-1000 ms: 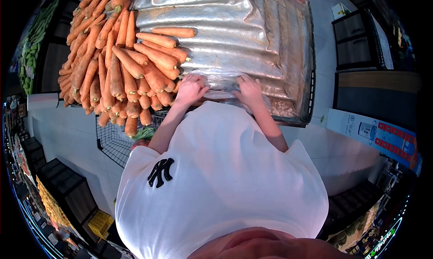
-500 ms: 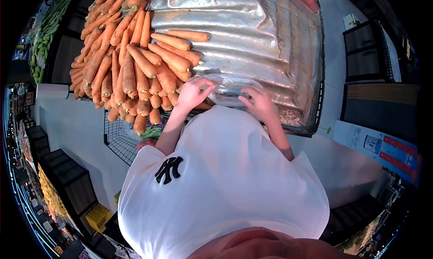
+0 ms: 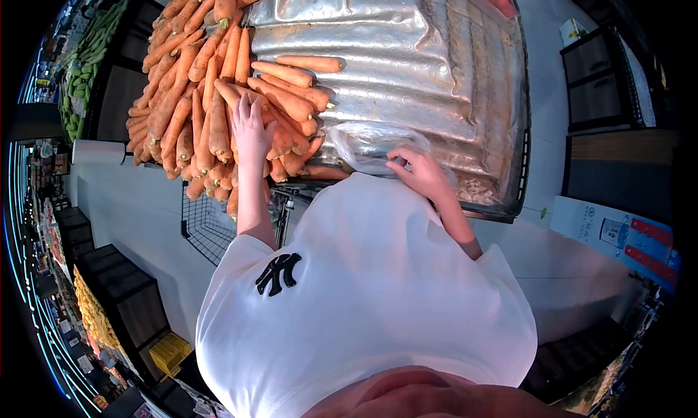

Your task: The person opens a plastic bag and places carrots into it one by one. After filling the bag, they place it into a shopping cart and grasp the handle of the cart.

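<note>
My left hand (image 3: 251, 133) lies over the heap of carrots (image 3: 178, 120), its fingers stretched out and touching the upper side of one carrot (image 3: 226, 93). Part of that carrot is hidden under the hand. My right hand (image 3: 424, 173) is at the edge of a clear plastic bag (image 3: 371, 138), with curled fingers pinching its film. The bag lies crumpled on the silver padded liner, close against my shirt. A few carrots (image 3: 283, 98) rest between the heap and the bare liner.
The silver liner (image 3: 371, 47) covers the display stand, which has a black wire rim (image 3: 520, 163) on the right. A wire shopping cart (image 3: 203, 225) stands below the carrots at left. Green vegetables (image 3: 83, 69) lie further left, and a printed carton (image 3: 618, 232) is at right.
My left hand has left the plastic bag and moved left and up onto the carrots. My right hand stays at the bag. The view has shifted slightly.
</note>
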{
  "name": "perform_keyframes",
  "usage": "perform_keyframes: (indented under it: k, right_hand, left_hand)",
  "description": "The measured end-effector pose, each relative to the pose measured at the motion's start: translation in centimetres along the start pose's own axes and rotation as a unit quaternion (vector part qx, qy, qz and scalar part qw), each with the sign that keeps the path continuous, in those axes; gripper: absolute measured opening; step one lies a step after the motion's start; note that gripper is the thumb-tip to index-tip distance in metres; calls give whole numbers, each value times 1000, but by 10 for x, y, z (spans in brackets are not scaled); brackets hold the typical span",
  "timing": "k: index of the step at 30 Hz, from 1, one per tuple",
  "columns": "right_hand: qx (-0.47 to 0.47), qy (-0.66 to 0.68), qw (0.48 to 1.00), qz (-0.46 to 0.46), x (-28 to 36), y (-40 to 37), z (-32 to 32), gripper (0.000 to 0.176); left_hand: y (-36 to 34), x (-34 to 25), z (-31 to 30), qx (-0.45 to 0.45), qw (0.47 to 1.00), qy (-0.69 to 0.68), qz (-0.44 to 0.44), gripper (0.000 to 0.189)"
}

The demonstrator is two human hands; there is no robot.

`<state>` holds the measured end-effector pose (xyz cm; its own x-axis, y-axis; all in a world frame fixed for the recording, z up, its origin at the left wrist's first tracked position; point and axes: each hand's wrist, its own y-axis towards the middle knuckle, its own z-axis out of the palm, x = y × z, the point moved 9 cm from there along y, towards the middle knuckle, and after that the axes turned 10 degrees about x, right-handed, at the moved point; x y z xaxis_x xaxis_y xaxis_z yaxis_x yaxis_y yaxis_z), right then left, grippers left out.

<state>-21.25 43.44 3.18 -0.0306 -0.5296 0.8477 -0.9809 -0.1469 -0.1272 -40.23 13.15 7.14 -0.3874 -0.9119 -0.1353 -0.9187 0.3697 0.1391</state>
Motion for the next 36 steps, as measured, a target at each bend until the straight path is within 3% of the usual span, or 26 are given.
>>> perform_keyframes:
  k: [15, 17, 20, 22, 23, 27, 28, 31, 35, 36]
  right_hand:
    - [-5, 26, 1000, 0, -7, -4, -2, 25]
    - [-5, 37, 999, -1, -7, -4, -2, 25]
    - [-3, 55, 998, 2, -11, -4, -2, 24]
    - [-3, 77, 997, 7, -12, -3, -2, 23]
    - [-1, 84, 996, -1, -12, -2, -2, 23]
    - [6, 107, 994, -11, -10, 1, -8, 21]
    - [7, 111, 994, -8, -9, 1, -11, 20]
    - [-7, 162, 987, -22, -1, 2, -22, 19]
    - [-58, 203, 977, -41, 6, -1, -40, 49]
    - [-57, 209, 974, -59, 3, -2, -40, 65]
  left_hand:
    - [8, 9, -22, -28, 998, -50, -14, 59]
    - [3, 17, -44, -68, 988, -136, -26, 61]
    - [-3, 57, -54, -93, 900, -407, -126, 53]
    - [-9, 56, -76, -163, 824, -526, -133, 49]
    - [-10, 55, -80, -171, 780, -595, -94, 50]
    - [-22, 15, -78, -135, 629, -759, -101, 54]
    - [-24, 4, -66, -107, 629, -761, -115, 59]
    - [-28, -45, -29, -4, 531, -834, -147, 62]
    - [-39, -104, 19, 120, 495, -846, -157, 40]
    - [-42, -113, 28, 143, 480, -851, -157, 36]
